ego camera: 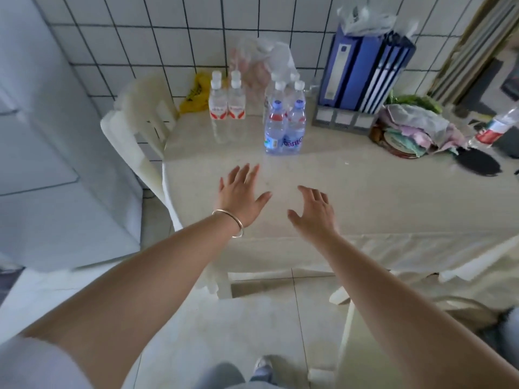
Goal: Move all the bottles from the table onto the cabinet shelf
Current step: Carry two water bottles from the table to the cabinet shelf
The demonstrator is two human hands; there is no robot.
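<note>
Bottles [285,127] stand upright on the table [365,197], beyond both hands; the left hand [241,195] and right hand [314,211] hover apart, fingers spread, holding nothing.

Two small clear bottles with red-and-white labels [227,100] and white caps are seen standing upright, side by side and touching, at upper centre of the frame on the pale tabletop [379,197]. Just to their right, a cluster of taller clear bottles with blue labels [285,119] is set upright, packed tightly together, nearer the frame's centre.
</note>
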